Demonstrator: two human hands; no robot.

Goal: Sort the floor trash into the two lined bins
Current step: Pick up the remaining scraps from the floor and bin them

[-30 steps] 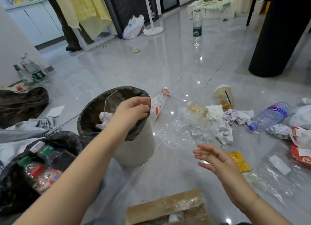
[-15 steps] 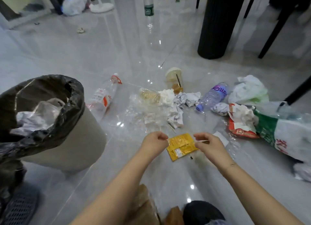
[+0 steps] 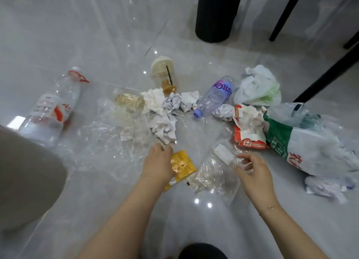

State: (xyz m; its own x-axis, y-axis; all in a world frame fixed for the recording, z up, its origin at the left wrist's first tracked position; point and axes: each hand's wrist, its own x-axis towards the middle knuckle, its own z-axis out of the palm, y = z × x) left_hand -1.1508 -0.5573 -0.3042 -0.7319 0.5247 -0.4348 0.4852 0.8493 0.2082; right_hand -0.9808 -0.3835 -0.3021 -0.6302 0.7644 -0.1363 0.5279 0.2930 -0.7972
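While the yellow sachet (image 3: 182, 165) is pinched in the left hand (image 3: 158, 164) grip on the floor (image 3: 97, 35), the right hand (image 3: 252, 171), loosely spread, is held over a clear plastic bag (image 3: 217, 173) just beside it.

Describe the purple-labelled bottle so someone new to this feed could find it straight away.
Start at the black ribbed cylinder standing at the top of the floor. Below it lies the purple-labelled bottle on its side, cap pointing toward the crumpled white papers. Its purple label and lilac cap set it apart from the red-labelled bottle far left.
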